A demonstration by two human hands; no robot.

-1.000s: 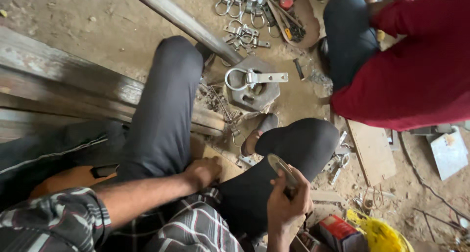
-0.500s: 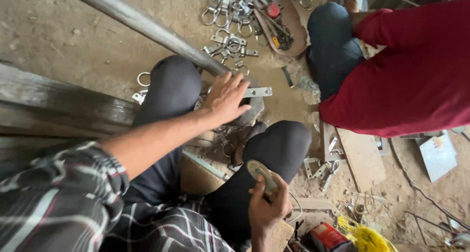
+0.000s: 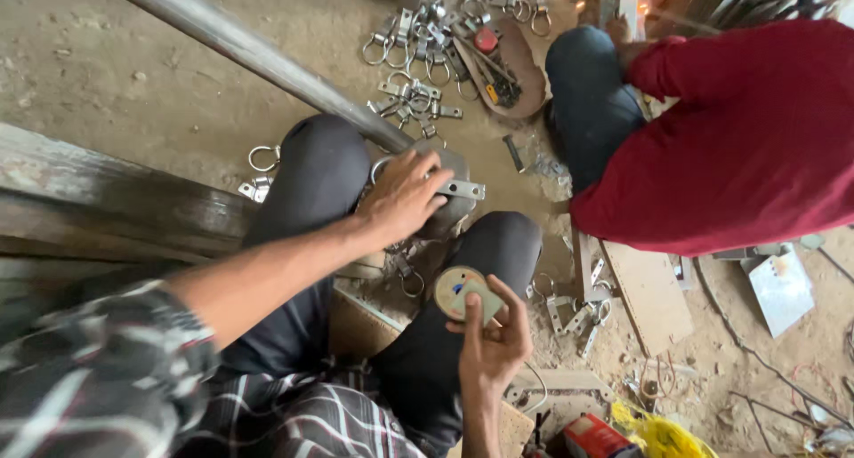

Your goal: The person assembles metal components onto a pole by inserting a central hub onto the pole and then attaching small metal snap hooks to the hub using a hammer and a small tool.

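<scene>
Pick-up step, judged: left hand (image 3: 405,196) closed over ring bracket (image 3: 458,189) on block between knees, 12 o'clock of right hand (image 3: 494,338), which pinches small disc (image 3: 463,293). Next needs bracket lifted clear of pipe (image 3: 258,53)

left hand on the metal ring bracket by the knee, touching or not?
Touching. Head view: left hand lies flat over the metal ring bracket, fingers covering its ring, no gap visible.

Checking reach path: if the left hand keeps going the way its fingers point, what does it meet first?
The left hand already lies over the metal ring clamp. Straight on, it would probably pass over bare floor before the loose bracket; depth is unclear.
</scene>
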